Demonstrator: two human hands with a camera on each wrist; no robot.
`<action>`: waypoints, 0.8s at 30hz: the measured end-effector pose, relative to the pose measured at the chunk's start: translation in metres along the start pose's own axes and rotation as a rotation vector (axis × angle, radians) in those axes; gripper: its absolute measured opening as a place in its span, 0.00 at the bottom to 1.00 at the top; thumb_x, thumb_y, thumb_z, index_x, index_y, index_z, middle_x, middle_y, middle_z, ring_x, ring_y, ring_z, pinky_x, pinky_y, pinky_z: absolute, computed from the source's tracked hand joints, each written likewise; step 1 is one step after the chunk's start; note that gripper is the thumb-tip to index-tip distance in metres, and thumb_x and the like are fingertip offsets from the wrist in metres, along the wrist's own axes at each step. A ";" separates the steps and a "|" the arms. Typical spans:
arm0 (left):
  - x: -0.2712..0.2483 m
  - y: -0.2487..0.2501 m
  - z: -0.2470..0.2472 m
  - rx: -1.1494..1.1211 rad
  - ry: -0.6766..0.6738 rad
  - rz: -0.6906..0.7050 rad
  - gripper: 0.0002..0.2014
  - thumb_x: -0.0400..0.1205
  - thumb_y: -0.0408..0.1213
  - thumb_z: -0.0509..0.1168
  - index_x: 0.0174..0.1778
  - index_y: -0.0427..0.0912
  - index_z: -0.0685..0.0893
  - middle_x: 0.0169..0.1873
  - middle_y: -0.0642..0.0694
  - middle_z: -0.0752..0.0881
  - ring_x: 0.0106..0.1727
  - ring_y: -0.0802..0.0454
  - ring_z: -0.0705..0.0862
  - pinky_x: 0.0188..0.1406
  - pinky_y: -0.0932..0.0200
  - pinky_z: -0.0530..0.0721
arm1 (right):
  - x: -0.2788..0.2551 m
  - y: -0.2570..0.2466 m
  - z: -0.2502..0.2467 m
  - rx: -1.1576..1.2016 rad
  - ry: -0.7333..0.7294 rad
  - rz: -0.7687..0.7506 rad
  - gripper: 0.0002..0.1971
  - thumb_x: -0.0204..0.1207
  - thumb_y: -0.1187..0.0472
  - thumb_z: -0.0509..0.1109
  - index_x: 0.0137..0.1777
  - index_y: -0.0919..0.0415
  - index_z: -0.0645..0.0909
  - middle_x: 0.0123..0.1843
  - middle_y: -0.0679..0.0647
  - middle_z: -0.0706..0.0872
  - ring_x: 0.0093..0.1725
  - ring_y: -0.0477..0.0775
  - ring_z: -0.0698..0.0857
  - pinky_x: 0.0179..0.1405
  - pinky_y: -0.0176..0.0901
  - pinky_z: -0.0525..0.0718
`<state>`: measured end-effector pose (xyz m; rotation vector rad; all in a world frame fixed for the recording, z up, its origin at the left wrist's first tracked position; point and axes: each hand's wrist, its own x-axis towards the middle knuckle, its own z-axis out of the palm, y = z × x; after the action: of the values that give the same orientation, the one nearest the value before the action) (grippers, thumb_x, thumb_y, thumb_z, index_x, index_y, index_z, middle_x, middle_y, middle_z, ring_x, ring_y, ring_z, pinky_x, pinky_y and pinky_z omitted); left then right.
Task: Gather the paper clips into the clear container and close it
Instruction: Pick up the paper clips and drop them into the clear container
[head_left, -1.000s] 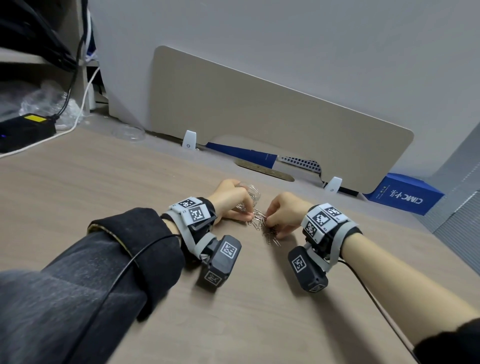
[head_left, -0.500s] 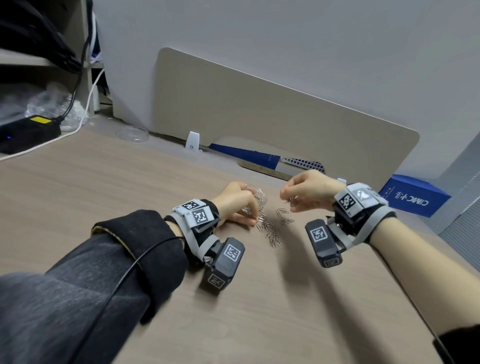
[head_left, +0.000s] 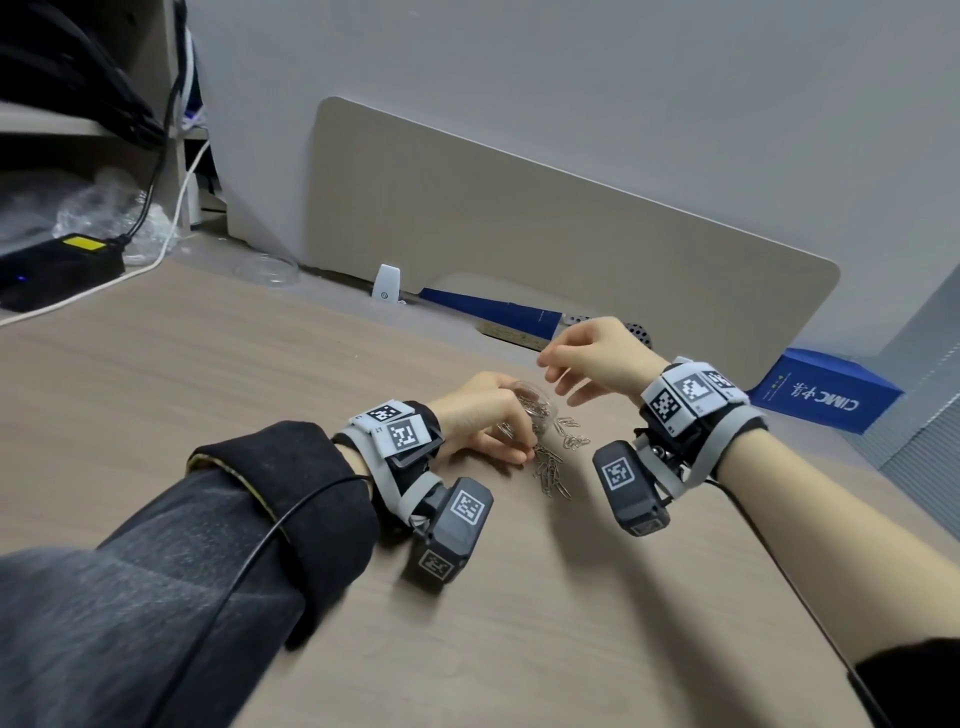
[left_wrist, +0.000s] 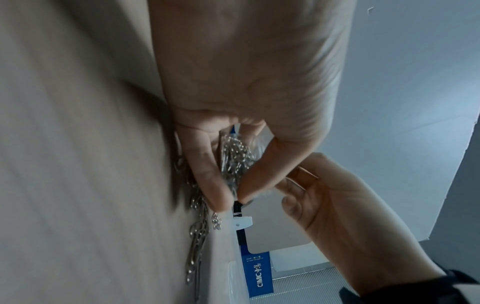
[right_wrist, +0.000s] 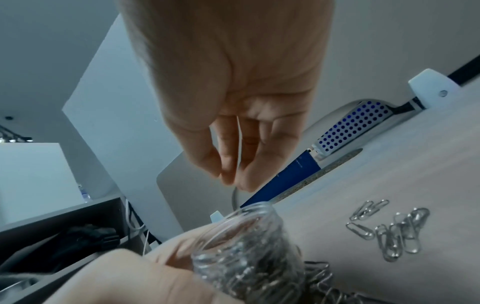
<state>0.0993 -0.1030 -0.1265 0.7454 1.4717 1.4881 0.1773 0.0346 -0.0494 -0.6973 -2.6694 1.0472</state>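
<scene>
A small clear container (head_left: 532, 400) (right_wrist: 249, 242), packed with silver paper clips, stands tilted on the desk. My left hand (head_left: 483, 421) (left_wrist: 235, 195) grips it around the side. My right hand (head_left: 558, 376) (right_wrist: 228, 176) hovers just above its open mouth. Its fingertips are bunched on a thin clip that shows edge-on between them. Loose paper clips (head_left: 550, 467) (right_wrist: 397, 232) lie on the desk in front of and to the right of the container. A clear round lid (head_left: 266, 270) lies far off at the back left.
A beige partition (head_left: 519, 244) runs along the back of the desk. A blue box (head_left: 826, 395) lies at the back right. At the far left sit a black adapter (head_left: 57, 270) and a white cable (head_left: 171, 244).
My right hand rose from the pile on the desk, carrying clips up and over the container's mouth. My left hand stayed on the container.
</scene>
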 end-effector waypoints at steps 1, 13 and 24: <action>0.001 0.000 -0.001 -0.016 0.030 0.007 0.27 0.69 0.15 0.68 0.64 0.37 0.81 0.48 0.32 0.87 0.36 0.40 0.90 0.32 0.58 0.91 | 0.001 0.003 -0.001 -0.013 0.033 -0.004 0.08 0.78 0.62 0.71 0.49 0.68 0.86 0.40 0.60 0.88 0.34 0.52 0.87 0.31 0.41 0.90; 0.016 0.005 -0.026 -0.246 0.719 0.192 0.24 0.68 0.19 0.64 0.61 0.34 0.79 0.33 0.37 0.85 0.30 0.43 0.86 0.33 0.53 0.89 | 0.002 0.006 0.043 -0.422 -0.271 -0.203 0.11 0.75 0.55 0.72 0.57 0.48 0.86 0.57 0.44 0.86 0.61 0.47 0.82 0.59 0.44 0.77; 0.013 0.006 -0.019 -0.263 0.626 0.130 0.14 0.71 0.14 0.60 0.42 0.38 0.75 0.36 0.35 0.80 0.30 0.42 0.81 0.20 0.61 0.83 | -0.005 0.027 0.042 -0.512 -0.306 -0.261 0.04 0.70 0.63 0.77 0.42 0.53 0.88 0.48 0.51 0.91 0.50 0.51 0.88 0.55 0.47 0.87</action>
<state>0.0753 -0.0992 -0.1248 0.2181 1.6408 2.0889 0.1770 0.0246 -0.0987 -0.2559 -3.2216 0.4301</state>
